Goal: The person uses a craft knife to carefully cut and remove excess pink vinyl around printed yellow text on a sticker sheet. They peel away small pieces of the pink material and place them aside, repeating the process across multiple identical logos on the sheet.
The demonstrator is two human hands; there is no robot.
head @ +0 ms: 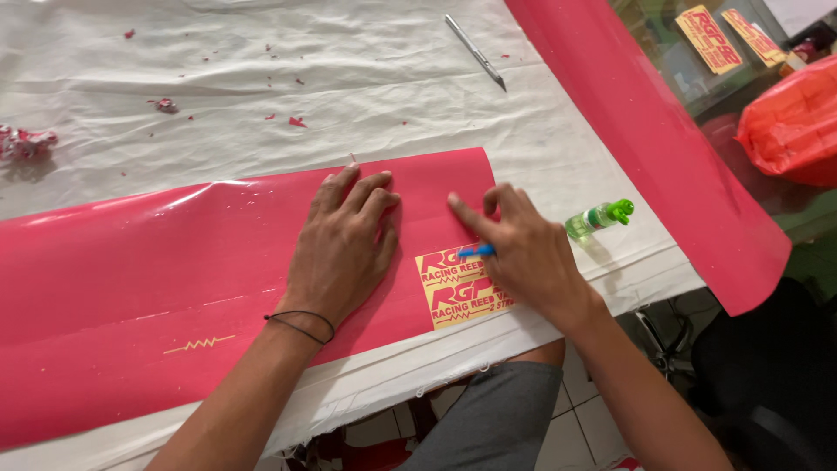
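Note:
A long glossy red vinyl sheet lies across the white cloth-covered table. My left hand rests flat on it, fingers spread, pressing it down. Just right of it sit two yellow stickers with red lettering on the sheet's right end. My right hand is over them, closed around a small blue tool whose tip touches the upper sticker, index finger stretched out along the sheet.
A silver craft knife lies at the back of the table. A small green-capped clear bottle lies right of my right hand. Another red sheet hangs over the right edge. Red scraps dot the cloth. An orange bag sits far right.

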